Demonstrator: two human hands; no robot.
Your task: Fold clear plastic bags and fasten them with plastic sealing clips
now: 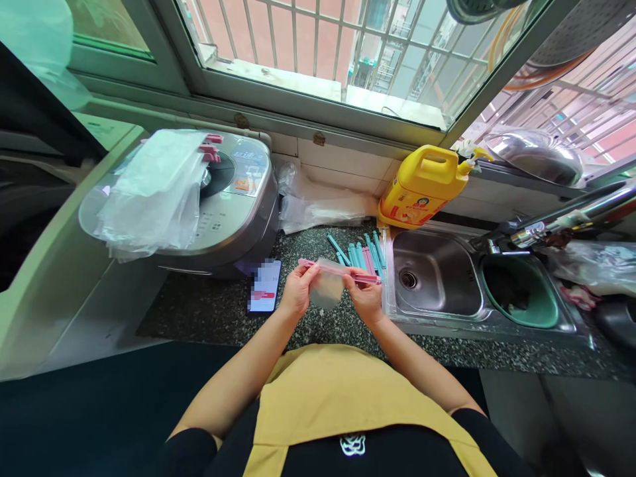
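Note:
Over the counter, a small clear plastic bag hangs between my two hands, its top edge along a pink bag-sealing clip. My left hand pinches the clip and bag corner at the left end. The fingers of my right hand are closed on the other end, where a darker pink strip sticks out; whether it is a separate part of the clip I cannot tell. Just behind lie several teal clips and a few pink ones.
A phone lies left of my hands. On the rice cooker sits a stack of clear bags with pink clips. More plastic bags lie by the wall. A yellow detergent jug stands behind the sink; a green basin is right.

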